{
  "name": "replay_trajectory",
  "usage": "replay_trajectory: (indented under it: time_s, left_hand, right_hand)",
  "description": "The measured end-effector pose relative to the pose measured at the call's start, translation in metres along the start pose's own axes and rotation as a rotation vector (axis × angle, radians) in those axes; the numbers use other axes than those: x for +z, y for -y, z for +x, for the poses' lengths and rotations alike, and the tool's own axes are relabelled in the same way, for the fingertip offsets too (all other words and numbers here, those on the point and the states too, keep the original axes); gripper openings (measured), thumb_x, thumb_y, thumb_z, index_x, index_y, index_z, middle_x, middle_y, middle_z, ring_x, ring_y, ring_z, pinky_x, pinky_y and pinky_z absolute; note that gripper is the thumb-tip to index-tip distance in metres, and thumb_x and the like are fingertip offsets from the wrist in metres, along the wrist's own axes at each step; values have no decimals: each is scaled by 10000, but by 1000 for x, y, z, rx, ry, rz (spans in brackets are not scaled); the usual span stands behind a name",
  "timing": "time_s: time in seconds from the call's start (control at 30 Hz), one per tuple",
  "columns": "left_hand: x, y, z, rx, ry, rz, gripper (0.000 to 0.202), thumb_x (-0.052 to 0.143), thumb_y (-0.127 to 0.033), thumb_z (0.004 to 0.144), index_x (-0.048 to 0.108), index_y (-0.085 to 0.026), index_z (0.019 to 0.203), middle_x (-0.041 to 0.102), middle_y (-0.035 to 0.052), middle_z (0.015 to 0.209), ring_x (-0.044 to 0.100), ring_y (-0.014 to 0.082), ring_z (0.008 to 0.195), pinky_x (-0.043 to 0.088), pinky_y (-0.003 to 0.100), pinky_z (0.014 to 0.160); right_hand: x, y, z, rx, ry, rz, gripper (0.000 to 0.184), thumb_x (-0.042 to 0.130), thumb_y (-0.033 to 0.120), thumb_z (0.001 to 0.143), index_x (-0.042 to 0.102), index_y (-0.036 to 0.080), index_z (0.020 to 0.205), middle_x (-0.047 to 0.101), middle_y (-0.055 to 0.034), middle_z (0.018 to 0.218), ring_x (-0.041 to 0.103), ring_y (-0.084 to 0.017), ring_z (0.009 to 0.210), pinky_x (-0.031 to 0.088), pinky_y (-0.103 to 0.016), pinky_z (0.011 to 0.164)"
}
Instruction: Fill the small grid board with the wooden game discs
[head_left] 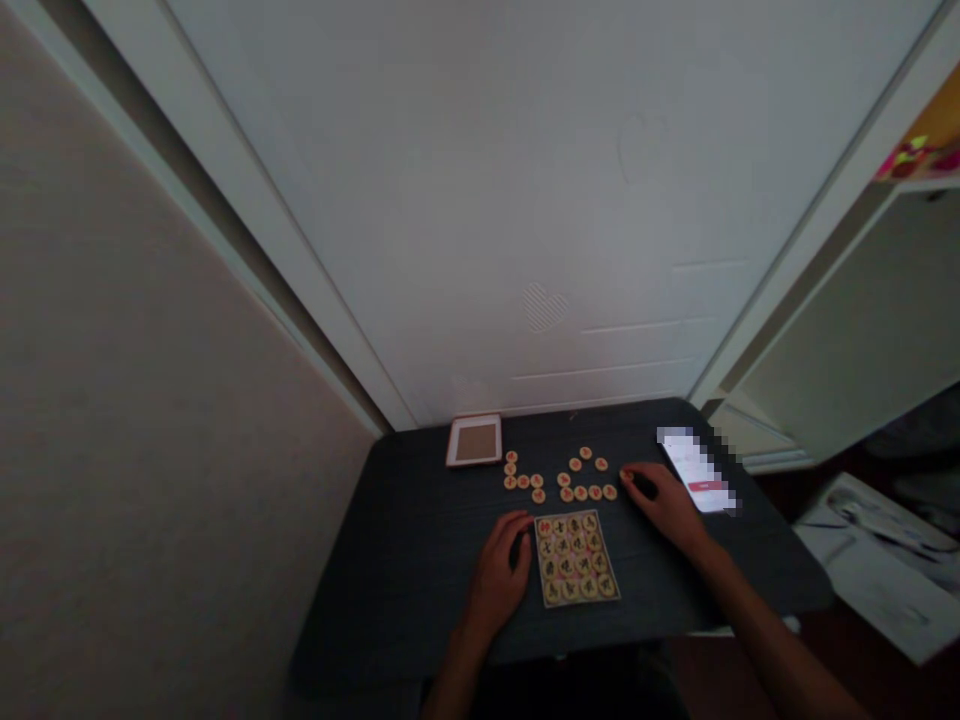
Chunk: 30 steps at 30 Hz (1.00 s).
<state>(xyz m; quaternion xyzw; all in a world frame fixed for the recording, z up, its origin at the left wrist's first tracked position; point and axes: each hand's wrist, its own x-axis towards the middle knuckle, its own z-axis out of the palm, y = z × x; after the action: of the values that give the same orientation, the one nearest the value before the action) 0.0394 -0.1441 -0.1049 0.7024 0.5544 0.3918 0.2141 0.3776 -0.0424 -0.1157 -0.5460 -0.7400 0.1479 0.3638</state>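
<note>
My left hand rests on the table beside the square tray of xiangqi pieces. Its fingers are loosely curved, apart from the thumb, with the tips at the tray's upper left corner. Rows of round wooden pieces fill the tray, nearly all with dark characters and one red at the upper left. Further right, my right hand pinches a single xiangqi piece at the table surface. Between the hands and beyond the tray, loose red-marked pieces lie in short lines and a small cluster.
A shallow box with a pale rim stands at the table's back left. A lit phone lies right of my right hand. The dark table meets a white panel behind. A white box is low at the right.
</note>
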Motion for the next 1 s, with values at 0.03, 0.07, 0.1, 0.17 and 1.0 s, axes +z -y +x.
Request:
replay_trajectory:
  time_s: [0.03,0.07,0.1,0.17,1.0]
  left_hand:
    - [0,1,0,0,0,0,286,500,-250,1010,658,-271,1248,660,64,1290,636,217,1214,533,410,1061]
    - [1,1,0,-1,2,0,287,499,-252,1011,655,-270,1252,657,66,1292,633,218,1218,531,411,1064]
    - [1,2,0,-2,7,-1,289,497,-255,1013,653,-268,1256,655,68,1295,630,218,1221,528,414,1067]
    - [1,2,0,-4,18,-5,292,492,-261,1016,647,-264,1265,651,73,1296,628,218,1222,523,419,1072]
    - [-1,-2,0,-22,44,3,279,492,-262,1019,652,-266,1248,645,63,1309,622,212,1224,506,421,1088]
  right_hand:
    - [-1,6,-3,-4,0,5,332,590,472,952,699,239,1163,738,-106,1146,688,-294,1059,558,-492,957]
    - [-2,13,-7,-11,-3,13,327,604,471,946,696,246,1165,738,-101,1150,687,-292,1066,558,-486,961]
    - [-2,22,-10,-24,-1,25,320,618,465,940,694,251,1165,737,-98,1154,686,-291,1073,556,-483,968]
    - [-1,41,-16,-61,-7,57,289,628,439,943,686,257,1160,740,-93,1143,688,-283,1072,555,-474,971]
    - [49,117,-36,-318,186,-79,102,661,294,963,686,241,1046,754,-51,998,645,-241,975,427,-388,862]
